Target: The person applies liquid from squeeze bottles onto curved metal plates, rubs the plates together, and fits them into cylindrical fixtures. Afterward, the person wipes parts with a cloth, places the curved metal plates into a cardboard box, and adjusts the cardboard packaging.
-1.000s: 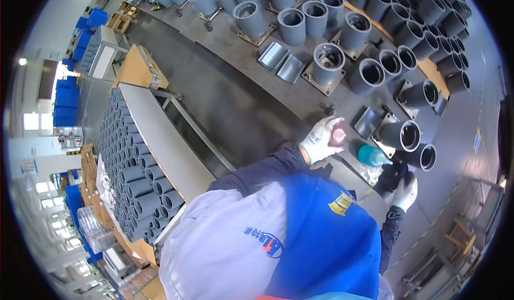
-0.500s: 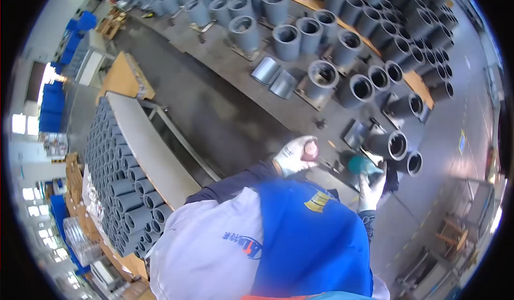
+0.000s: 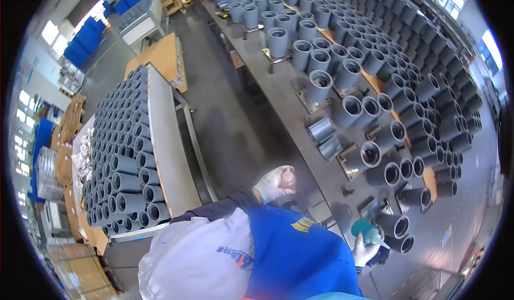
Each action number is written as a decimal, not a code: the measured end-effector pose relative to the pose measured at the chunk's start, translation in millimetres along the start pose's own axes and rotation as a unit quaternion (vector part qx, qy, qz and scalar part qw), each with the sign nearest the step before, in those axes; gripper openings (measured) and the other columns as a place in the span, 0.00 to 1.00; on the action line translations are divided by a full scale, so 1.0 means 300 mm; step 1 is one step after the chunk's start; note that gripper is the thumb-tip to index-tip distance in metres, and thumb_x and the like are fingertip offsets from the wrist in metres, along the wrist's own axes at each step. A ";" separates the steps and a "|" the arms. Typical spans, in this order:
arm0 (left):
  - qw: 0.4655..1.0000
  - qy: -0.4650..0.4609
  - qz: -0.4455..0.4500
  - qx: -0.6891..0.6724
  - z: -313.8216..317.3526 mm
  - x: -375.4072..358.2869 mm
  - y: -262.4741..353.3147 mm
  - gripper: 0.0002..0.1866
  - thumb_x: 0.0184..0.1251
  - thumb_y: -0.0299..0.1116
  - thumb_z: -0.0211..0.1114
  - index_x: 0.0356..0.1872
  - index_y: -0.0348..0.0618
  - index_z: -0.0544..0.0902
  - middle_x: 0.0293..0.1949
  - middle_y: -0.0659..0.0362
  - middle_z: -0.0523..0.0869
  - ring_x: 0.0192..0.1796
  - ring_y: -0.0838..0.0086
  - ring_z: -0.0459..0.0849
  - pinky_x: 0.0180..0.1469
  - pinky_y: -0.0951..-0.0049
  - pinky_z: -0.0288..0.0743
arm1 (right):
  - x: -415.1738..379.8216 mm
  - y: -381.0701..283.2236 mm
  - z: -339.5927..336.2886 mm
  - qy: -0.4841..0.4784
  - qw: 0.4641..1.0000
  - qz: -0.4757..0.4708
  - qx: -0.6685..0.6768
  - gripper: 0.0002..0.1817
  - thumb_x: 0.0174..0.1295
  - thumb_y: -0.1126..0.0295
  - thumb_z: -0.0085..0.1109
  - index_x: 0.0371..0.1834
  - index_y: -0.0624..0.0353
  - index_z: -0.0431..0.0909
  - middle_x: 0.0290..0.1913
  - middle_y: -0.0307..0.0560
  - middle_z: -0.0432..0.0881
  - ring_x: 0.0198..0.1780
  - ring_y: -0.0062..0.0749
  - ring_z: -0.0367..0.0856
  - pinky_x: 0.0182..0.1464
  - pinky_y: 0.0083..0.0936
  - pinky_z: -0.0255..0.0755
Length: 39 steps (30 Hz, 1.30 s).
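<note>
My right hand [image 3: 365, 253], in a white glove, grips a teal squeeze bottle [image 3: 363, 228]. The bottle's pale nozzle points to the right, close to grey cylinders lying on their sides at the bench edge. The nearest of these is a grey cylinder [image 3: 393, 225] with its open end facing right. My left hand [image 3: 269, 186], also gloved in white, is held up over the aisle with its fingers closed round a small pinkish, rounded thing [image 3: 287, 178]. Its exact kind is too blurred to name. The fingers of both hands are partly hidden.
Many grey cylinders stand in rows on the long bench [image 3: 257, 79]. Two shiny half-shells [image 3: 322, 130] lie among them. To the left, a trolley [image 3: 170, 134] carries stacked grey tubes. A brown board [image 3: 155, 59] lies beyond it. Between trolley and bench runs the aisle floor [image 3: 225, 112].
The view has swung, so bench and trolley sit lower and more of the far rows shows. Both hands appear lower in view. The teal bottle remains in my right hand, its nozzle now angled further down.
</note>
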<state>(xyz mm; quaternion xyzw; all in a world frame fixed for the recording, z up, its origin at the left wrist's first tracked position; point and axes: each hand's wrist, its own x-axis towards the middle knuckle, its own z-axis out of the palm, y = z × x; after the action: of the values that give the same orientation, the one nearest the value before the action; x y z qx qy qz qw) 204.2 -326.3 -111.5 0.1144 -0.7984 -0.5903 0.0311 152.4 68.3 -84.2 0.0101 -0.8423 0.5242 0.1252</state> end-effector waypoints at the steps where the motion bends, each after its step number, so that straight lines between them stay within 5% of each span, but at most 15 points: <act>1: 0.999 0.026 -0.009 -0.019 -0.042 -0.004 -0.008 0.34 0.50 0.36 0.78 0.59 0.43 0.74 0.54 0.54 0.81 0.59 0.64 0.80 0.65 0.66 0.72 | 0.031 -0.087 0.047 -0.052 0.997 0.010 0.048 0.36 0.51 0.76 0.69 0.65 0.65 0.67 0.60 0.55 0.75 0.60 0.38 0.76 0.64 0.34 0.70; 3: 0.997 0.073 -0.018 -0.007 -0.149 0.004 -0.055 0.34 0.50 0.35 0.78 0.59 0.43 0.74 0.54 0.54 0.80 0.59 0.64 0.80 0.65 0.66 0.72 | 0.089 -0.181 0.206 -0.128 0.980 0.019 0.149 0.33 0.49 0.75 0.70 0.62 0.64 0.70 0.58 0.54 0.77 0.57 0.36 0.78 0.62 0.32 0.71; 8: 0.969 0.237 0.005 0.069 -0.464 0.140 -0.162 0.34 0.54 0.38 0.78 0.60 0.39 0.72 0.51 0.52 0.81 0.57 0.62 0.81 0.62 0.66 0.73 | 0.254 -0.465 0.679 -0.357 0.923 -0.143 0.025 0.31 0.48 0.66 0.74 0.57 0.64 0.75 0.48 0.52 0.83 0.51 0.39 0.82 0.55 0.32 0.75; 10: 0.963 0.262 0.022 0.053 -0.633 0.247 -0.242 0.35 0.53 0.41 0.78 0.60 0.39 0.73 0.52 0.50 0.82 0.55 0.58 0.82 0.60 0.63 0.74 | 0.287 -0.531 0.920 -0.411 0.902 -0.121 0.044 0.34 0.47 0.60 0.76 0.57 0.63 0.75 0.49 0.53 0.83 0.52 0.40 0.83 0.56 0.32 0.75; 13: 0.896 0.359 0.021 0.261 -0.943 0.457 -0.320 0.37 0.50 0.49 0.77 0.58 0.38 0.76 0.52 0.46 0.83 0.48 0.50 0.80 0.55 0.57 0.73 | 0.355 -0.666 1.323 -0.429 0.883 -0.186 0.034 0.37 0.46 0.57 0.77 0.58 0.62 0.75 0.50 0.53 0.83 0.53 0.40 0.83 0.57 0.32 0.74; 16: 0.875 0.379 0.019 0.300 -1.266 0.697 -0.368 0.38 0.50 0.52 0.77 0.57 0.37 0.77 0.51 0.48 0.83 0.48 0.50 0.80 0.58 0.57 0.72 | 0.426 -0.813 1.756 -0.465 0.869 -0.163 0.043 0.36 0.47 0.62 0.77 0.60 0.62 0.74 0.51 0.51 0.83 0.54 0.40 0.82 0.59 0.31 0.74; 17: 0.886 0.371 0.003 0.277 -1.375 0.769 -0.354 0.35 0.49 0.46 0.77 0.57 0.38 0.77 0.50 0.48 0.83 0.53 0.51 0.79 0.59 0.57 0.72 | 0.449 -0.890 1.891 -0.480 0.864 -0.140 0.051 0.36 0.47 0.63 0.77 0.60 0.63 0.74 0.51 0.51 0.83 0.54 0.39 0.82 0.60 0.31 0.73; 21: 0.893 0.367 0.025 0.261 -1.753 1.078 -0.307 0.37 0.51 0.47 0.76 0.61 0.40 0.75 0.55 0.49 0.82 0.58 0.52 0.79 0.63 0.59 0.71 | 0.578 -1.095 2.468 -0.415 0.884 -0.205 0.065 0.36 0.48 0.65 0.77 0.60 0.63 0.72 0.51 0.51 0.83 0.53 0.39 0.82 0.59 0.31 0.74; 26: 0.894 0.360 0.062 0.261 -2.019 1.478 -0.396 0.36 0.54 0.45 0.74 0.63 0.40 0.73 0.56 0.48 0.82 0.59 0.52 0.79 0.63 0.59 0.72 | 0.769 -1.258 2.945 -0.416 0.888 -0.174 0.086 0.31 0.48 0.66 0.77 0.53 0.63 0.72 0.50 0.52 0.82 0.53 0.43 0.82 0.58 0.34 0.74; 30: 0.934 0.293 0.016 0.203 -2.073 1.702 -0.479 0.33 0.60 0.46 0.70 0.64 0.45 0.71 0.56 0.46 0.81 0.56 0.50 0.81 0.58 0.53 0.74 | 0.858 -1.228 3.175 -0.370 0.903 -0.202 -0.080 0.38 0.50 0.64 0.76 0.63 0.64 0.68 0.58 0.58 0.78 0.60 0.51 0.78 0.62 0.36 0.71; 36: 0.947 0.280 -0.008 0.154 -2.058 1.776 -0.478 0.33 0.67 0.39 0.64 0.71 0.42 0.65 0.60 0.39 0.78 0.61 0.44 0.77 0.64 0.55 0.71 | 0.879 -1.243 3.251 -0.398 0.906 -0.099 -0.103 0.51 0.49 0.67 0.75 0.75 0.65 0.54 0.67 0.65 0.68 0.69 0.54 0.69 0.70 0.35 0.65; 39: 0.944 0.308 0.066 0.102 -2.029 1.760 -0.552 0.37 0.70 0.33 0.61 0.76 0.36 0.56 0.72 0.41 0.67 0.69 0.53 0.72 0.69 0.60 0.66 | 0.839 -1.235 3.191 -0.373 0.910 -0.181 -0.016 0.51 0.50 0.71 0.73 0.76 0.66 0.52 0.72 0.64 0.63 0.74 0.52 0.62 0.75 0.36 0.58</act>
<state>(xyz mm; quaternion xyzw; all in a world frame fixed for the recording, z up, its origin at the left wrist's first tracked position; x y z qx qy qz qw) -172.3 -1057.4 -130.6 0.2399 -0.8114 -0.4387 0.3026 -228.2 -917.5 -103.4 0.3554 -0.8197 0.4368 -0.1051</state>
